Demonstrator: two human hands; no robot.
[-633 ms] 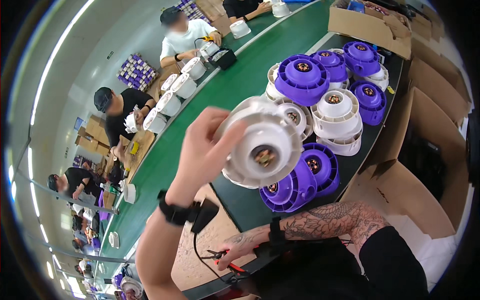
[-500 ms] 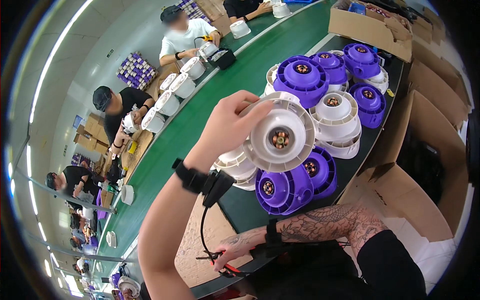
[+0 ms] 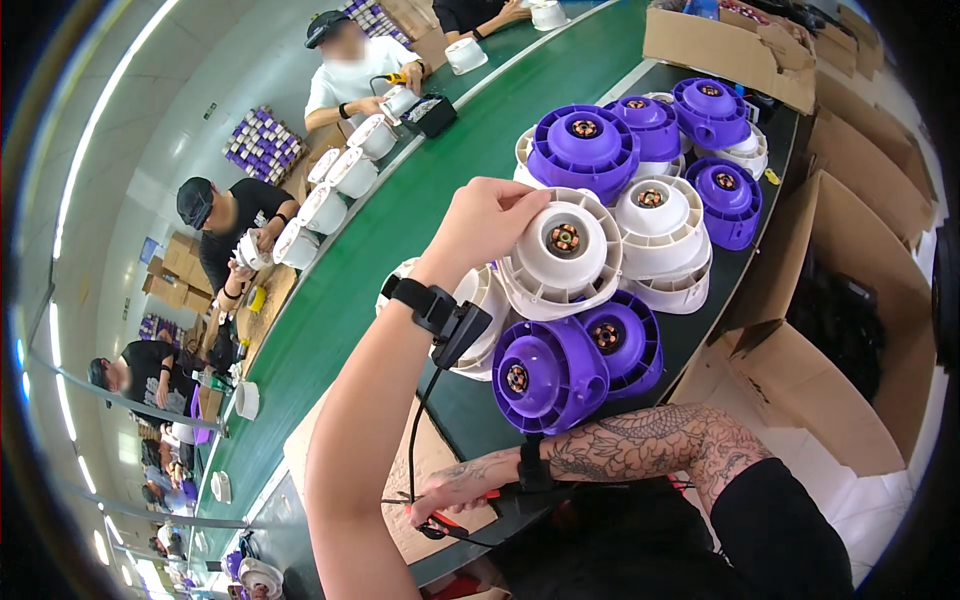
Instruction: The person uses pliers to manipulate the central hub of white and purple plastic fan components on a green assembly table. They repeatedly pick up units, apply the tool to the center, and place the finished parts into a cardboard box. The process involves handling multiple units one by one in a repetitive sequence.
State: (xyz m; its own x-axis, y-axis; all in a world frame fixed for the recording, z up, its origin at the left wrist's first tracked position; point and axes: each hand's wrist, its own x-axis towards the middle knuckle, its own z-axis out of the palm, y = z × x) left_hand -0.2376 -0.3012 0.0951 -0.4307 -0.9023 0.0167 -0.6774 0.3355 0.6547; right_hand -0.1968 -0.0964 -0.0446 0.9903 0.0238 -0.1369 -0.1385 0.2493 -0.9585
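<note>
My left hand [image 3: 488,225] grips the upper left rim of a white round motor housing [image 3: 540,275], thumb on the front and the other fingers hidden behind. Copper windings show in the housing's central opening. It sits among the stacked housings, just above two purple ones [image 3: 555,395]. Low in the view, my right hand [image 3: 452,488] is closed around red-handled pliers [image 3: 437,524], their thin jaws pointing left. The pliers are partly covered by the fingers, over a piece of cardboard [image 3: 330,455] on the bench.
Several purple [image 3: 585,155] and white housings [image 3: 655,225] are piled to the right. Open cardboard boxes [image 3: 850,330] stand beyond the bench's right edge. A green conveyor belt [image 3: 420,210] runs diagonally past, with white housings [image 3: 325,208] and co-workers along its far side.
My left hand has lowered the white housing away from me onto the pile. My right hand still holds the pliers low down. The whole view has shifted slightly.
</note>
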